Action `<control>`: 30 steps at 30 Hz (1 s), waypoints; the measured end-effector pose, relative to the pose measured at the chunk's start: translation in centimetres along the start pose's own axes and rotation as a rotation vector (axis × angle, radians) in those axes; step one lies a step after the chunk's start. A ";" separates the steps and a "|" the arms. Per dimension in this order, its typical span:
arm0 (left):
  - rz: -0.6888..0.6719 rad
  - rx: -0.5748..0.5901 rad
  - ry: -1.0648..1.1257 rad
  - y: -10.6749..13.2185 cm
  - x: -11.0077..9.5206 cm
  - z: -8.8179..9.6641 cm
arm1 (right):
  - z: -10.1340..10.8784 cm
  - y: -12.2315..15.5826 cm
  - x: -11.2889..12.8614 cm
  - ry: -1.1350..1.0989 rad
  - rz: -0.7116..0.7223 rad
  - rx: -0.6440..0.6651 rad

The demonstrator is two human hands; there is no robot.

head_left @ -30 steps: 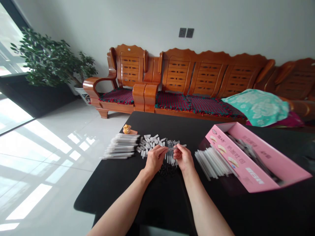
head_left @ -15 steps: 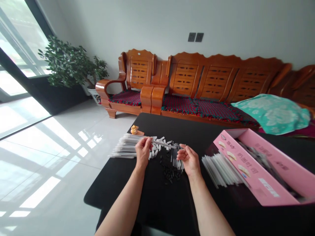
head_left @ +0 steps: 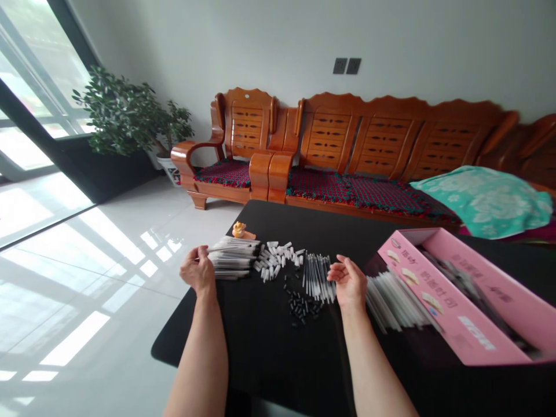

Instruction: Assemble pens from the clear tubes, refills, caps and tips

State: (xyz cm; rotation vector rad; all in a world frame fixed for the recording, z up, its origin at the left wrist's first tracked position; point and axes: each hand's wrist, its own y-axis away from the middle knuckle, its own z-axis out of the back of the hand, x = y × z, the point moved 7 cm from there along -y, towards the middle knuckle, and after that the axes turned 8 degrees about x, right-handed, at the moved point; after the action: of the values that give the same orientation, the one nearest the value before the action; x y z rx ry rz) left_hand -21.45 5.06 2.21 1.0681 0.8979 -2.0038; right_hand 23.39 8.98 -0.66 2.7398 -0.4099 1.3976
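Note:
My left hand (head_left: 198, 269) is at the left end of a stack of pale pens (head_left: 234, 258). Its thumb and fingers are pinched on a thin pen whose far end merges with the stack. My right hand (head_left: 348, 282) hovers with its palm turned inward and fingers loosely apart, holding nothing. Just left of it lies a row of thin pen refills (head_left: 318, 277). Between the stack and the refills are scattered white pen caps (head_left: 275, 258). Small black plugs (head_left: 302, 306) lie nearer me. Right of my right hand lies a bundle of translucent pen barrels (head_left: 397, 304).
A long pink box (head_left: 460, 301) with dark contents stands on the right of the black table (head_left: 278, 347). A small orange figurine (head_left: 240, 230) sits near the table's far left corner. Beyond are a wooden sofa (head_left: 330, 139), a green cloth (head_left: 486, 200) and a potted plant (head_left: 130, 116).
My left hand has moved left with the pen, from beside the white caps to the left end of the stack. My right hand has shifted slightly right, away from the refills.

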 end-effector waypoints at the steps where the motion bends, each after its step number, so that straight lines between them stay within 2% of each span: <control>1: 0.008 -0.003 0.013 -0.1 0.2 0.0 | 0.1 0.0 0.1 0.005 0.005 -0.009; 5: 0.023 -0.007 0.069 -0.1 0.5 -0.1 | 0.1 0.1 0.0 0.017 -0.001 -0.018; 12: 0.048 0.030 -0.170 0.1 -0.2 -0.4 | -0.3 0.2 0.2 0.019 -0.012 -0.019; 18: -0.001 -0.046 -0.185 0.3 -0.7 0.0 | -0.4 0.6 0.0 0.173 0.010 -0.055; 20: -0.057 -0.080 -0.164 0.7 -1.4 0.0 | -0.3 0.7 0.3 0.358 0.033 -0.071; 23: -0.166 -0.099 -0.115 1.9 -3.0 -0.5 | -0.2 0.6 2.1 0.777 0.111 -0.102; 26: -0.288 -0.009 -0.062 3.7 -4.9 -1.9 | 0.2 0.5 5.2 1.253 0.171 -0.145; 28: -0.359 0.086 -0.034 5.0 -6.0 -3.2 | 1.4 0.4 6.6 1.600 0.055 -0.161; 30: -0.399 0.157 -0.015 6.3 -6.9 -4.1 | 3.4 0.6 7.6 1.817 -0.163 -0.182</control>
State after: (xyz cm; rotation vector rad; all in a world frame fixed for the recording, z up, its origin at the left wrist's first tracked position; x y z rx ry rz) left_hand -11.79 6.81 4.88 1.0152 1.0221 -2.4409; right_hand 30.12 6.21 3.34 0.5292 -0.1057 2.6499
